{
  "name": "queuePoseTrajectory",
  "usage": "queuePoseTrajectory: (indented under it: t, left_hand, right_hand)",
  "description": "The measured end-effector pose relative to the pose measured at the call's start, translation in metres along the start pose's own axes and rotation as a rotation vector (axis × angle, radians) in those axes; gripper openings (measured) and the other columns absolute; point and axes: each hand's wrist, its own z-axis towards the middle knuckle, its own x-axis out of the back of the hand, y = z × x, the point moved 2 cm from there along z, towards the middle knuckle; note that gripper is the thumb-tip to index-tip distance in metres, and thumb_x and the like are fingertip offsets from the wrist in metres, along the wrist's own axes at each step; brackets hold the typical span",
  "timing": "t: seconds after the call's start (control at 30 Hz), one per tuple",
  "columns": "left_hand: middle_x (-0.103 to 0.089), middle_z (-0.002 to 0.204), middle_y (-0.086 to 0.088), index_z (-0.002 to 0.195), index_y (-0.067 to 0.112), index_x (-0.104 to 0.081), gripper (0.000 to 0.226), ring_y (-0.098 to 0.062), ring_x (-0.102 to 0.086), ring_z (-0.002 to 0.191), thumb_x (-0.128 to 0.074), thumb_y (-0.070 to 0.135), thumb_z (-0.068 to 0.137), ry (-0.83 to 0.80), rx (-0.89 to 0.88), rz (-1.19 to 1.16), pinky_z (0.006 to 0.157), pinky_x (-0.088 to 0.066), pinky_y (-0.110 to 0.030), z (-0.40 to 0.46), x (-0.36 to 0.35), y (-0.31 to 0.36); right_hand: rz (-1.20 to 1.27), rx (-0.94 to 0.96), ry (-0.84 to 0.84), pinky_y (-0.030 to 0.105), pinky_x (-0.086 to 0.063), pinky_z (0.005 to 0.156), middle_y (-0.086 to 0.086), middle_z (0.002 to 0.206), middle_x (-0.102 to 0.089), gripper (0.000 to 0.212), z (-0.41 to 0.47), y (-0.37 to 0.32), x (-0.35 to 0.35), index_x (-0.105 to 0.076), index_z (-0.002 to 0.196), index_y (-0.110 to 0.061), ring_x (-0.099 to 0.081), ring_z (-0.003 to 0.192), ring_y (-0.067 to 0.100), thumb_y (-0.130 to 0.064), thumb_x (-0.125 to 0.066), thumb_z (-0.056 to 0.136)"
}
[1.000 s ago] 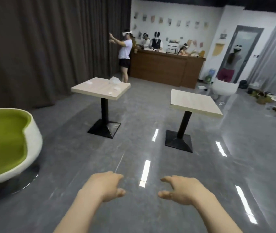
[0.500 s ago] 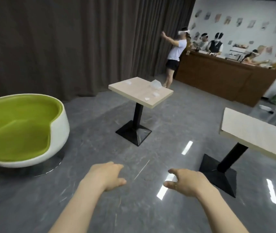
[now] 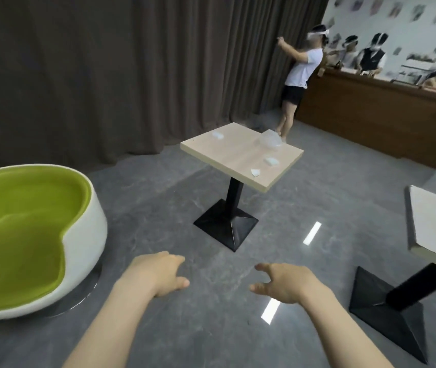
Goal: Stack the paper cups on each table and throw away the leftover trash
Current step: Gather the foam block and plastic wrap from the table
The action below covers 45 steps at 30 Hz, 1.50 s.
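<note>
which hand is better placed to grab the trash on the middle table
Right, marginally. Both hands, left and right, are empty and far from the table; most scraps lie on its right half, nearer the right hand.

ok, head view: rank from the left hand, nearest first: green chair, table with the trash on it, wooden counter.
From the left hand:
1. green chair, close by on the left.
2. table with the trash, ahead, center of the floor.
3. wooden counter, far right, at the back wall.
</note>
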Motion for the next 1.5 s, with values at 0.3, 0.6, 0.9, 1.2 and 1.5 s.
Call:
queuePoseTrajectory:
  t: [0.3,0.6,0.9,1.2,1.5]
  left_hand:
    - [-0.032,0.152,0.0,0.152,0.031,-0.021,0.063,-0.022,-0.039,0.136,-0.042,0.052,0.096,-0.071,-0.138,0.059,0.101,-0.036,-0.033,0.163,0.09,-0.001]
    - [-0.046,0.141,-0.001,0.146,0.028,-0.035,0.052,-0.023,-0.048,0.126,-0.042,0.045,0.098,0.036,-0.294,0.105,0.096,-0.041,-0.036,0.348,0.156,0.055]
    - [-0.024,0.154,-0.007,0.151,0.035,-0.019,0.057,-0.025,-0.026,0.138,-0.039,0.046,0.099,0.2,-0.355,0.049,0.107,-0.03,-0.044,0.543,0.19,0.126]
    - [0.012,0.161,-0.009,0.151,0.041,-0.007,0.061,-0.029,0.008,0.147,-0.029,0.058,0.098,-0.036,-0.395,0.323,0.115,-0.001,-0.055,0.669,0.174,0.149]
    - [0.01,0.162,0.0,0.153,0.031,-0.002,0.064,-0.028,0.007,0.147,-0.022,0.058,0.098,-0.087,-0.471,0.377,0.114,0.006,-0.059,0.717,0.163,0.133]
  right_hand:
    - [0.083,-0.128,-0.042,0.034,-0.037,0.102,-0.005,0.149,-0.039,0.066,0.141,0.043,0.059,-0.028,0.147,-0.031,-0.042,0.134,0.017,-0.065,-0.037,0.092]
    - [0.118,-0.149,-0.032,0.032,-0.037,0.1,-0.006,0.145,-0.046,0.064,0.296,0.137,0.133,-0.028,0.147,-0.032,-0.044,0.132,0.017,-0.063,-0.04,0.092]
    - [0.066,-0.031,0.127,0.038,-0.04,0.097,0.0,0.156,-0.022,0.062,0.46,0.242,0.207,-0.011,0.15,-0.041,-0.034,0.136,0.023,-0.05,-0.041,0.097]
    - [0.003,0.0,0.093,0.044,-0.033,0.109,0.003,0.16,0.009,0.066,0.575,0.303,0.236,-0.004,0.15,-0.043,-0.007,0.145,0.028,-0.041,-0.045,0.098]
    - [-0.019,-0.025,0.017,0.045,-0.026,0.114,0.004,0.16,0.014,0.068,0.626,0.328,0.241,-0.006,0.15,-0.043,0.0,0.147,0.027,-0.044,-0.047,0.096]
